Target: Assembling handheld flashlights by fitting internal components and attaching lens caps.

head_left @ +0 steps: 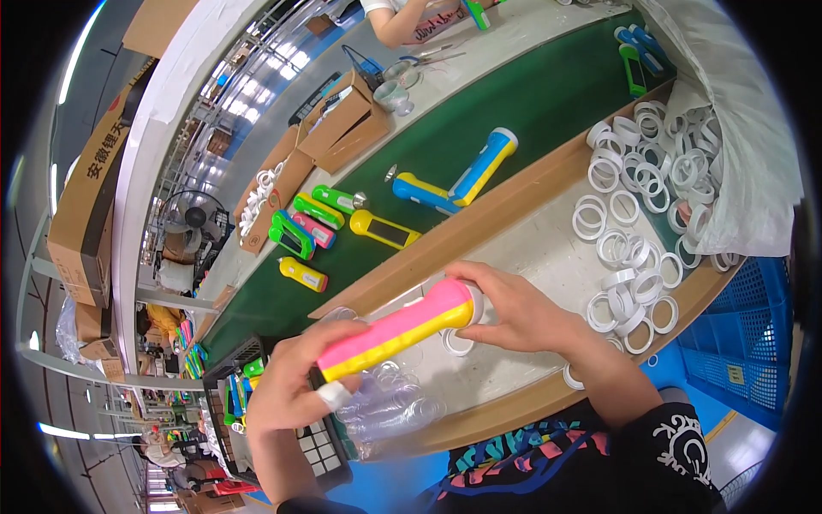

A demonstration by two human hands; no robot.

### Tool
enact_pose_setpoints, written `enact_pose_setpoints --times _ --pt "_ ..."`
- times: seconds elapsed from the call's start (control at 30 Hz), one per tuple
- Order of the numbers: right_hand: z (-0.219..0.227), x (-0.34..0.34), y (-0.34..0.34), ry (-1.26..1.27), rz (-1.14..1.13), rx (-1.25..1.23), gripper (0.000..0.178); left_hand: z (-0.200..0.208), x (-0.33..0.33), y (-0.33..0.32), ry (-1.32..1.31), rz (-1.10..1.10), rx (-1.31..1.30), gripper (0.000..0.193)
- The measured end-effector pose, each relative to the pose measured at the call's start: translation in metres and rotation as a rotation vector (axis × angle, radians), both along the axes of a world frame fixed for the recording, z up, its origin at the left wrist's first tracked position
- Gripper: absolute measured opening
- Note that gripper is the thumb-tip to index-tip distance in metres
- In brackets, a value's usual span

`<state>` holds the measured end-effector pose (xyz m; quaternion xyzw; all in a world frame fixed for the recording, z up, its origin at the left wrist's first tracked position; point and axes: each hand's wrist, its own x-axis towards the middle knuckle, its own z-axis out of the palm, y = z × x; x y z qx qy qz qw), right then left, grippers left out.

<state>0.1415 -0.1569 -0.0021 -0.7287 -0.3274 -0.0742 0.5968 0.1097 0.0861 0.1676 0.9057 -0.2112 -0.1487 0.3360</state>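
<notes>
Torch of pink and yellow plastic is, in the head view, between both hands, raised above a shallow cardboard tray and tilted so that its white round end is higher. Left hand is closed around the lower end, and it has a white wrap on one finger. Right hand is gripping the white end between the thumb and the fingers. Just below the torch, near the right hand, lies one white ring; to the right of this hand many more white rings are spread and piled. Beside the left hand, at its right and lower, there are clear plastic pieces in the tray. Beyond both hands runs a green surface, on which lie two blue and yellow torches and one yellow torch with dark panel. Farther beyond the left hand stands an opened cardboard box. Well to the right of the right hand is a blue crate.
</notes>
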Motion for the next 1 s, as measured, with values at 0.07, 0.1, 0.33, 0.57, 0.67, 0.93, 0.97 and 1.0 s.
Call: enact_pose_setpoints --times 0.07,0.1,0.33,0.57,0.67,0.93,0.97,1.0 --pt "0.003 -0.002 -0.007 0.005 0.032 -0.03 0.075 -0.006 -0.003 0.005 0.094 -0.002 0.01 0.051" --pt "0.009 -0.002 -0.011 0.121 0.14 0.108 0.075 -0.011 -0.008 0.014 0.105 -0.003 0.011 0.051" --pt "0.023 -0.018 0.003 -0.195 0.295 0.128 0.063 -0.063 -0.035 0.014 0.831 0.248 -0.547 0.063" --pt "0.005 -0.011 0.008 1.007 0.069 0.446 0.034 -0.083 -0.04 -0.033 -0.808 -0.254 0.564 0.062" --pt "0.017 -0.013 0.01 1.176 0.044 0.479 0.039 -0.112 -0.03 -0.005 -0.759 -0.207 0.357 0.063" --pt "-0.013 -0.012 0.004 0.971 -0.038 0.449 0.036 -0.092 -0.035 -0.041 -0.698 -0.208 0.489 0.054" --pt "-0.03 -0.002 0.004 1.332 -0.058 0.571 0.035 -0.101 -0.032 -0.042 -0.704 -0.223 0.483 0.054" --pt "-0.027 -0.003 0.002 1.362 -0.067 0.565 0.035 -0.117 -0.026 -0.036 -0.789 -0.218 0.464 0.057"
